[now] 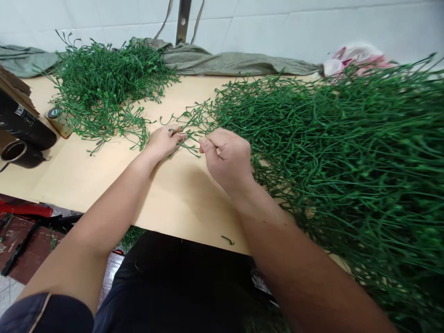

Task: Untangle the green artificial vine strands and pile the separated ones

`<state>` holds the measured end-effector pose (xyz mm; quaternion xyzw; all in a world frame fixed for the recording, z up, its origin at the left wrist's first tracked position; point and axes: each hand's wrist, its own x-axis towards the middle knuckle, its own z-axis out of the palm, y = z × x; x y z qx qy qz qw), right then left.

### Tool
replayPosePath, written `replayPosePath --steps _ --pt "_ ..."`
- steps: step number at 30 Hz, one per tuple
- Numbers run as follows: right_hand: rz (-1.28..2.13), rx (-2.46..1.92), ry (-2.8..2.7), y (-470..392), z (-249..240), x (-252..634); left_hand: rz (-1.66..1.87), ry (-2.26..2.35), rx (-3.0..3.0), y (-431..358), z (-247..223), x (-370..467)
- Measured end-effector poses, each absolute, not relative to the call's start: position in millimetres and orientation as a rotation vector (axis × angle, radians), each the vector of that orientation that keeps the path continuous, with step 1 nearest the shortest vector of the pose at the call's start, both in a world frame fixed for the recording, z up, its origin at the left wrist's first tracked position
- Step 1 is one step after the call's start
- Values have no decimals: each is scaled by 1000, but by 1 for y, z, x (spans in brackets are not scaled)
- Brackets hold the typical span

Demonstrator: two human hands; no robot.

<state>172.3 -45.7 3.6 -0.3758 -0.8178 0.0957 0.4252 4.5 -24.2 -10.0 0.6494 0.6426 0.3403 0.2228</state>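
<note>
In the middle of the table, my left hand point(164, 142) is closed on a few thin green plant sprigs point(189, 147) with small forked tips. Just to its right, my right hand point(227, 155) is curled into a fist, thumb against the forefinger, at the end of a green stem that runs between both hands. How much of the stem lies inside the fist is hidden. A large pile of long green sprigs point(333, 138) spreads beside and beyond my right hand. Behind my left hand sits a smaller heap of similar sprigs point(107, 83).
On the left of the tan table point(86, 180) are a black bottle point(26, 122), a dark mug point(22, 155) and a small jar point(59, 121). Grey-green cloth point(229, 62) lies along the wall, with a pink-and-white cloth point(357, 60) at the right. One loose stem piece point(228, 240) lies near the front edge.
</note>
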Motion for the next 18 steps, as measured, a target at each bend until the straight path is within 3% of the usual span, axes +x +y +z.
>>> replayPosePath --steps 13,18 --pt "-78 -914 -2060 -48 -13 164 574 2024 1772 -30 4 14" --pt "-23 -976 -2025 -48 -19 160 583 2017 1804 -29 2 11"
